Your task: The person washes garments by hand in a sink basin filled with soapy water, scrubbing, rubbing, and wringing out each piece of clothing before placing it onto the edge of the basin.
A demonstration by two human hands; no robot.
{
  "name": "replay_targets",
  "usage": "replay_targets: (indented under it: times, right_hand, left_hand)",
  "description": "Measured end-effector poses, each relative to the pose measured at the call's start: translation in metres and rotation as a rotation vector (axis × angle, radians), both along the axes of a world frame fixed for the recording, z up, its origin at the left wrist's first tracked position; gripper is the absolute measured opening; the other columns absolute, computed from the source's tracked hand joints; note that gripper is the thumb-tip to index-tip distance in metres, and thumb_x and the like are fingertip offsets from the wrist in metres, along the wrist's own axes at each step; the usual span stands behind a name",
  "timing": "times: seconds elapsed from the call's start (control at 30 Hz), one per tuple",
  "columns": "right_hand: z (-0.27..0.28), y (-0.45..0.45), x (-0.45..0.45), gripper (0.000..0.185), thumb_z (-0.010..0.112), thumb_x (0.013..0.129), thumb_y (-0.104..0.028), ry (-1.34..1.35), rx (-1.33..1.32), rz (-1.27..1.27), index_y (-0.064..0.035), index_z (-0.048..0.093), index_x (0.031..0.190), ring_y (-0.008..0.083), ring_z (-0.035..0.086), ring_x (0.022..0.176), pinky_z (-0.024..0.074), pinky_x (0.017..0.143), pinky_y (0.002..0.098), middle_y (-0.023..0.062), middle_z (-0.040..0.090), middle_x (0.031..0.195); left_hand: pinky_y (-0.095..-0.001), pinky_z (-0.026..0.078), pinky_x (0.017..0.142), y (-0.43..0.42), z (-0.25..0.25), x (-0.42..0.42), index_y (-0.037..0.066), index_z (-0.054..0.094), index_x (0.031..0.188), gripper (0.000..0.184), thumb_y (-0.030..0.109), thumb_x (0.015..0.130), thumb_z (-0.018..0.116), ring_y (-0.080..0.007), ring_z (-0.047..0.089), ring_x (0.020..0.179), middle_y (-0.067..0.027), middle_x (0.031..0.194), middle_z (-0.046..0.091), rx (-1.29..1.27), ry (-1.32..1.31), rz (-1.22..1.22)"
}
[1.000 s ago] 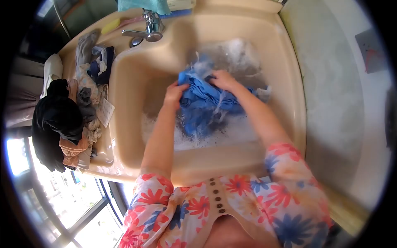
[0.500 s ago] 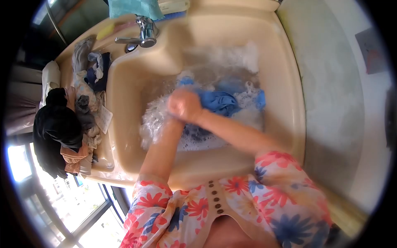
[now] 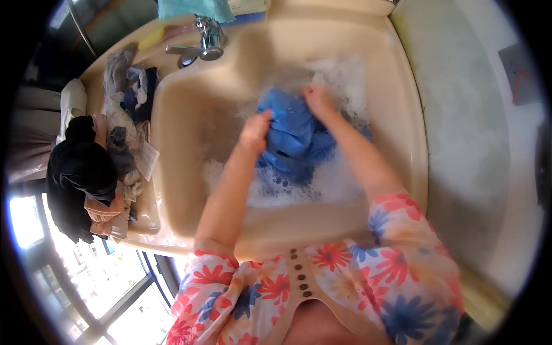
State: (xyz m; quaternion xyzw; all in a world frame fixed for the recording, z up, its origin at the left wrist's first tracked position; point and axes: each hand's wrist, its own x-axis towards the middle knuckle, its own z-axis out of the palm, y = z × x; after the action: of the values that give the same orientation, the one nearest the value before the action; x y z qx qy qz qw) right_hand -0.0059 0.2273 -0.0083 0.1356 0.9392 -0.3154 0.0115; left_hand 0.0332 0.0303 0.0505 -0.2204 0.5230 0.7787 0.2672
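A wet blue garment (image 3: 290, 129) is bunched up in the middle of the basin, its lower part in soapy water. My left hand (image 3: 255, 131) is closed on the garment's left side, thumb pressed against the cloth. At its upper right edge, my right hand (image 3: 318, 100) is also closed on the cloth, slightly blurred. White suds (image 3: 339, 187) float around the garment, and dark bubbly water shows just below it. What kind of garment it is cannot be made out.
The beige sink (image 3: 402, 121) has a chrome faucet (image 3: 210, 40) at its back left. On the left ledge lie a black garment (image 3: 80, 167) and several other clothes (image 3: 123, 109). A turquoise cloth (image 3: 192, 8) lies behind the faucet. A window is at lower left.
My hands were together over the left side of the water. They have moved apart, the right one up and rightward, and the blue garment is now raised and spread between them.
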Motion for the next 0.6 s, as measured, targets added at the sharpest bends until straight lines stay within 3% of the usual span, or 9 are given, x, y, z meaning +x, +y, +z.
replay_targets:
  times: [0.07,0.17,0.23,0.3,0.33,0.37,0.43,0.53,0.6]
  right_hand:
    - [-0.021,0.074,-0.007,0.032,0.056,0.078,-0.038,0.541,0.313,0.157,-0.0082,0.064,0.086,0.0283,0.06,0.08,0.0466,0.07,0.0367,0.0135,0.063,0.086]
    - [-0.017,0.092,-0.01,0.051,0.059,0.075,-0.048,0.012,-0.165,-0.152,-0.0012,0.061,0.096,0.0289,0.059,0.091,0.0462,0.077,0.0376,0.0143,0.063,0.095]
    - [0.002,0.036,0.015,0.068,0.068,0.064,-0.051,0.109,-0.175,0.087,0.0004,0.055,0.106,0.0309,0.056,0.097,0.0446,0.082,0.0373,0.0204,0.057,0.103]
    - [-0.017,0.002,0.024,0.066,0.069,0.064,-0.044,-0.118,-0.209,0.313,0.0003,0.053,0.11,0.0356,0.056,0.093,0.0453,0.08,0.0388,0.0199,0.056,0.105]
    - [-0.007,0.001,0.023,0.063,0.07,0.064,-0.039,-0.214,-0.179,0.483,0.0002,0.053,0.11,0.0332,0.057,0.091,0.046,0.078,0.0376,0.018,0.058,0.103]
    - [-0.001,0.0,0.021,0.06,0.07,0.065,-0.034,-0.31,-0.145,0.648,0.0,0.053,0.11,0.0307,0.059,0.088,0.0467,0.077,0.0364,0.0161,0.059,0.102]
    - [0.0,0.042,0.017,0.047,0.071,0.065,-0.026,-0.335,-0.464,0.266,-0.0001,0.058,0.102,0.0244,0.061,0.083,0.0479,0.073,0.0339,0.0139,0.063,0.093]
    - [-0.009,0.08,0.015,0.035,0.07,0.066,-0.023,-0.054,-0.771,-0.124,0.0004,0.063,0.091,0.0207,0.061,0.08,0.0481,0.071,0.0327,0.0135,0.065,0.083]
    - [0.028,0.033,0.032,0.038,0.07,0.067,-0.029,0.027,-0.652,0.009,0.0,0.062,0.091,0.0225,0.062,0.078,0.0483,0.072,0.0337,0.0156,0.064,0.083]
  left_hand:
    - [-0.0344,0.046,0.081,-0.036,-0.002,-0.009,0.0,0.054,0.107,0.045,0.014,0.066,0.066,-0.0231,0.057,0.091,-0.0113,0.095,0.061,-0.09,0.091,0.012]
    - [-0.034,0.045,0.082,-0.074,-0.041,-0.014,-0.002,0.05,0.112,0.053,0.011,0.063,0.067,-0.0247,0.056,0.095,-0.0144,0.102,0.058,-0.327,0.231,0.186]
    - [-0.0338,0.046,0.082,-0.068,-0.07,-0.015,-0.001,0.046,0.116,0.058,0.01,0.063,0.066,-0.024,0.056,0.095,-0.0144,0.105,0.057,-0.503,0.298,0.106]
    - [-0.0339,0.047,0.081,-0.044,-0.071,-0.009,0.001,0.042,0.12,0.06,0.008,0.064,0.065,-0.0224,0.057,0.092,-0.0127,0.104,0.057,-0.704,0.282,-0.169]
    - [-0.0344,0.046,0.082,-0.039,-0.057,-0.005,0.001,0.039,0.124,0.062,0.005,0.066,0.06,-0.0232,0.056,0.095,-0.0133,0.107,0.056,-0.483,0.239,-0.318]
    - [-0.0346,0.046,0.082,-0.046,-0.05,-0.007,0.002,0.038,0.125,0.061,0.004,0.067,0.058,-0.0234,0.055,0.095,-0.0134,0.107,0.056,-0.395,0.184,-0.198]
    - [-0.0349,0.046,0.082,-0.068,-0.042,-0.011,0.003,0.036,0.127,0.06,0.002,0.07,0.054,-0.0237,0.055,0.096,-0.0136,0.109,0.055,-0.209,0.072,0.049]
    - [-0.0367,0.047,0.082,-0.073,-0.025,-0.007,0.004,0.038,0.126,0.051,0.015,0.079,0.055,-0.0244,0.055,0.098,-0.0135,0.111,0.054,-0.232,0.048,0.223]
    - [-0.0413,0.047,0.082,-0.056,-0.021,-0.007,0.006,0.042,0.122,0.054,0.036,0.081,0.058,-0.0254,0.055,0.099,-0.0118,0.115,0.053,-0.127,-0.002,0.246]
